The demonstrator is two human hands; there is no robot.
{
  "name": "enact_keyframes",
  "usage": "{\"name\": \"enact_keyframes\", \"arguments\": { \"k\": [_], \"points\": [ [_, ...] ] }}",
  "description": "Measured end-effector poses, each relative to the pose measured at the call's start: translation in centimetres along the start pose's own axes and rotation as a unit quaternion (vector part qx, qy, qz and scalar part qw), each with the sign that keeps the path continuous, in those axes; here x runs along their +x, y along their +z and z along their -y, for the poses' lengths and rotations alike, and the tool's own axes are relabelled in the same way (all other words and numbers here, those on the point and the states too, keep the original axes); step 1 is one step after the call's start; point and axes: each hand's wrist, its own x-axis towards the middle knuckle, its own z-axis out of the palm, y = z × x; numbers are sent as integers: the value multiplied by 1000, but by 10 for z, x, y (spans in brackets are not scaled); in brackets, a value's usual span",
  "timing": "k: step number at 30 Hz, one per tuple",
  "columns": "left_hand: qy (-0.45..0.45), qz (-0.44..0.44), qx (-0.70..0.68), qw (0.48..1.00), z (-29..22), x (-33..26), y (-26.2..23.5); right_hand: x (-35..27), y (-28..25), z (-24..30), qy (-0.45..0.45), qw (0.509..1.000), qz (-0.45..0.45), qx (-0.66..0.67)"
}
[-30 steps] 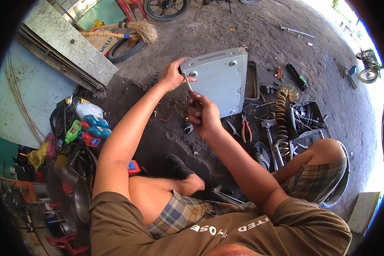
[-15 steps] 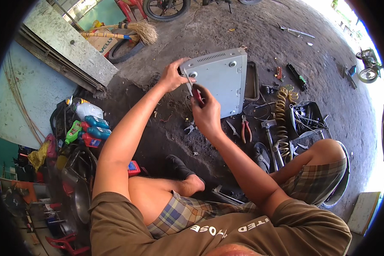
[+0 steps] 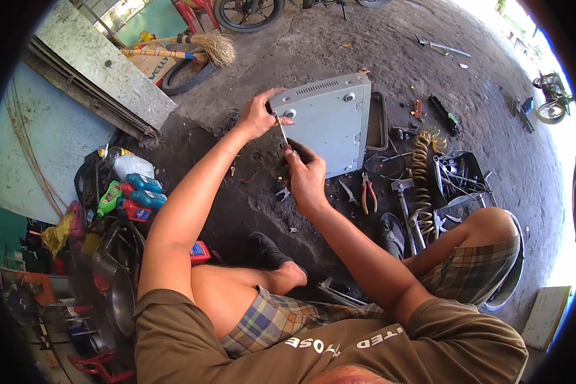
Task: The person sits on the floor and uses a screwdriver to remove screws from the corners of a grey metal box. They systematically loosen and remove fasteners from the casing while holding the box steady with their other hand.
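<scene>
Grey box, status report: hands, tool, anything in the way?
Left hand steadies grey box corner. Right hand grips screwdriver, tip at the box's edge. Pliers lie apart, nothing blocking.

Plastic bottles cluster by the wall: a white jug [image 3: 129,164], two blue [image 3: 146,191], one green [image 3: 109,198], one red [image 3: 130,209]. A small red pack [image 3: 200,252] lies beside the person's thigh.
</scene>
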Motion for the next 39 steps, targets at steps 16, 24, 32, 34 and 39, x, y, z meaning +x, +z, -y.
{"name": "enact_keyframes", "arguments": {
  "k": [16,24,32,34,39],
  "points": [
    [-28,0,-32,999,1,3,-1,4,-5,3,57,997,25,53],
    [-22,-3,-9,1000,6,5,0,22,-11,10,260,832,154,466],
    [-19,-6,-15,1000,3,2,-1,21,-9,5,251,856,137,430],
    [-9,-12,-3,1000,3,3,-1,23,-9,7,287,793,153,515],
    [-11,-14,1,1000,5,4,-1,17,-5,9,-58,992,27,-105]
  ]
}}
